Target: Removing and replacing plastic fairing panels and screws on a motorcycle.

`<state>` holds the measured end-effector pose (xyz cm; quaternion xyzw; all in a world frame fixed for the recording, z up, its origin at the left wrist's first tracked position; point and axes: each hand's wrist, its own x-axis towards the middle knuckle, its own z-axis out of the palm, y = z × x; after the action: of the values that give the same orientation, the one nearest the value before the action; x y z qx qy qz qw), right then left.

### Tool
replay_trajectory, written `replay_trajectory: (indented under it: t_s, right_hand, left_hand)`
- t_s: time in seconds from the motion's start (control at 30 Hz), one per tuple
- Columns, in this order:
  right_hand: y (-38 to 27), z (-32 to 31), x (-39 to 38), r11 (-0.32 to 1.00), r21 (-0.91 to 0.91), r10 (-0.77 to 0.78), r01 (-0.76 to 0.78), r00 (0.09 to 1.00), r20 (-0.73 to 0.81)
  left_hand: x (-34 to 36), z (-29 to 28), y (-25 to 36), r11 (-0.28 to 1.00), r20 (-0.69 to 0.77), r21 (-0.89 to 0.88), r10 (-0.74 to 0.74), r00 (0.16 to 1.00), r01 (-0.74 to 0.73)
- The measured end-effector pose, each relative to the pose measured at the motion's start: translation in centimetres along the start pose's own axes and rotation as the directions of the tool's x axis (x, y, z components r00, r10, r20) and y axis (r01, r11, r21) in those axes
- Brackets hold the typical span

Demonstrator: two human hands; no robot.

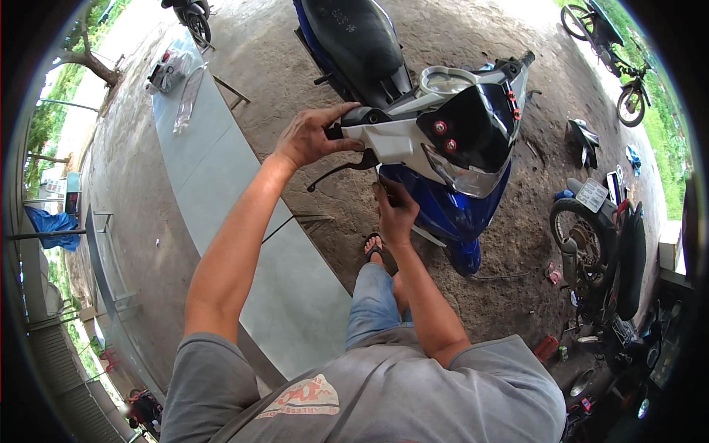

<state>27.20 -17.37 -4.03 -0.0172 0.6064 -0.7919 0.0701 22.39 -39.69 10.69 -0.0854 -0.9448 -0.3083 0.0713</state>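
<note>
A blue and white motorbike [452, 214] with a black seat stands in front of me. My left hand [310, 136] is closed round the left end of the white handlebar cover [391, 144], at the black control housing, just above a black lever [325, 175]. My right hand [393, 210] is below that cover, beside the blue front bodywork, with fingers curled round something thin that I cannot make out. A black windscreen with red-ringed bolts [473, 118] and a round mirror or dial [448, 81] sit atop the front. My sandalled foot [374, 247] is underneath.
A long pale bench [251, 295] runs at my left with plastic bags [177, 74] at its far end. Other motorbikes [591, 251] stand at right and behind, with loose parts [583, 140] on the dirty concrete floor. A blue tarpaulin [52, 225] hangs at far left, near a tree.
</note>
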Motion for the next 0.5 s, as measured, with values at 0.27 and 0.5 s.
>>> replay_trajectory:
  t_s: [0.27, 0.5]
  right_hand:
    - [-0.1, -1.5, 0.6, 0.727, 0.502, 0.464, -0.469, 0.874, 0.145]
    - [1.5, -0.1, -0.7, 0.965, -0.050, -0.259, 0.258, 0.965, -0.029]
  left_hand:
    - [0.0, 0.0, -0.2, 1.000, 0.021, 0.015, 0.001, 1.000, -0.001]
    - [0.1, 0.0, -0.1, 0.999, 0.022, 0.032, 0.001, 1.000, -0.001]
